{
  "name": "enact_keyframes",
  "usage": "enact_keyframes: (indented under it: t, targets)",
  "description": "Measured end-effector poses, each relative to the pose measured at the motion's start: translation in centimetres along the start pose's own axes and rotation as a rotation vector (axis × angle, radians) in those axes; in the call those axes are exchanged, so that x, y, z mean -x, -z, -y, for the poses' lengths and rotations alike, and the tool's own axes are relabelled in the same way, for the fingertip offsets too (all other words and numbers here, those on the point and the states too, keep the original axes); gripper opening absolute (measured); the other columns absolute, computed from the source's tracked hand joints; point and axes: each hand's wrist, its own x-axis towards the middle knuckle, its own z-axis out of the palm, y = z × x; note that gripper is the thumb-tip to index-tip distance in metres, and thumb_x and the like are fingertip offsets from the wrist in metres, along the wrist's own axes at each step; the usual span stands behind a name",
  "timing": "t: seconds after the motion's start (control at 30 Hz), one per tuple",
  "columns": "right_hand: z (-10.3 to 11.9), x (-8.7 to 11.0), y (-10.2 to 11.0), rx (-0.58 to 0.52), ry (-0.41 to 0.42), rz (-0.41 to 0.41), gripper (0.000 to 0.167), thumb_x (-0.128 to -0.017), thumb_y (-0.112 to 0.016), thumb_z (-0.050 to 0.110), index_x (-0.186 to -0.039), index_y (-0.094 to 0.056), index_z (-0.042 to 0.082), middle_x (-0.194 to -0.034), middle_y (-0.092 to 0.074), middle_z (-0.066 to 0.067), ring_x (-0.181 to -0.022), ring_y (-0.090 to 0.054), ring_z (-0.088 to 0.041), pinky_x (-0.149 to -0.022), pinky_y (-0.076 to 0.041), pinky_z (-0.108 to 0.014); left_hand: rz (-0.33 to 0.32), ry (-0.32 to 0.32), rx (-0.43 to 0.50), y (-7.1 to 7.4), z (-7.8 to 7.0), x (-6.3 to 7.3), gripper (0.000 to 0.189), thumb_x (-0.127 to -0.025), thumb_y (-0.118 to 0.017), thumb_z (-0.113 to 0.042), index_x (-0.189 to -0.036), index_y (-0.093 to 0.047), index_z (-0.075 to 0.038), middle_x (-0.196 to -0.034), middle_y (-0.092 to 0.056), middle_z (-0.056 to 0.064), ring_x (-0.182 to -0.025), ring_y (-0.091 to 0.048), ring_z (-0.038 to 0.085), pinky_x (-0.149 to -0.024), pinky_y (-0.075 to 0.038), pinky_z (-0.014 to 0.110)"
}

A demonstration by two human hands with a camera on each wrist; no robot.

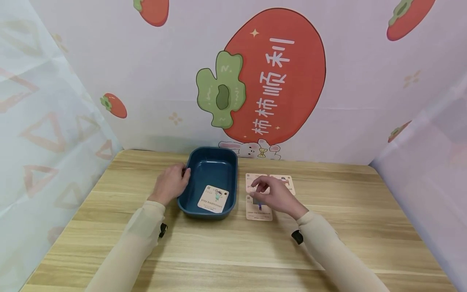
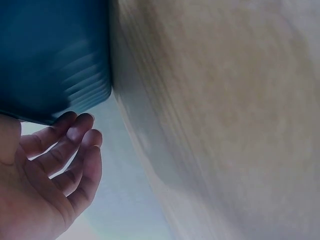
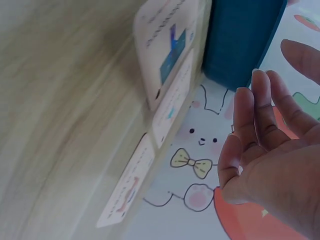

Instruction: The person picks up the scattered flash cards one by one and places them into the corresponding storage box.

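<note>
Fingers (image 2: 60,156) of my left grip (image 1: 169,184) curl at the left rim of the blue tray (image 1: 235,178), pinching it with the thumb; the left wrist view hides the thumb's tip behind the wall. Inside the tray, toward its near end, lies the badminton card (image 1: 213,199), face up and askew. Just right of the tray, three cards lie flat on the counter (image 1: 211,247): the blackboard card (image 1: 259,215) nearest me, the upper left card (image 1: 251,177) beyond it, and the upper right card (image 1: 289,182) beside that. My right grip (image 1: 275,196) hangs over them with fingers bent and thumb apart, holding nothing visible.

I judge the step to be gathering cards into the tray, with one inside and three outside. The next move seems to call for fingertips lowered to one thin edge, then a light pinch, while the tray is steadied. My right grip covers parts of all three cards, so two captions are only partly legible.
</note>
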Motion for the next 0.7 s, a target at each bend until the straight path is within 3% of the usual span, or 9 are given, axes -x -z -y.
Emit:
enact_keyframes:
  t: [0.33,0.7]
  targets:
    - [-1.5,0.9,0.5,0.019,0.015,-0.004,0.033,-0.083,-0.085,0.018,-0.109,-0.070,0.003,-0.089,-0.063,-0.003,-0.086,-0.059,-0.023,-0.075,-0.050,-0.035,-0.019,-0.011,-0.010,-0.3,0.3,-0.2,0.028,-0.105,-0.052,-0.024,-0.098,-0.067,-0.001,-0.077,-0.061,0.009,-0.065,-0.056,0.024,-0.057,-0.046,0.039]
    - [-3.1,1.5,0.8,0.168,-0.051,0.035,0.046,-0.075,-0.092,0.030,-0.110,-0.071,0.007,-0.096,-0.063,-0.003,-0.092,-0.055,-0.022,-0.085,-0.043,-0.042,-0.017,-0.006,0.002,-0.2,0.3,-0.1,0.030,-0.105,-0.052,-0.025,-0.104,-0.068,0.001,-0.082,-0.064,0.011,-0.069,-0.058,0.026,-0.059,-0.048,0.042]
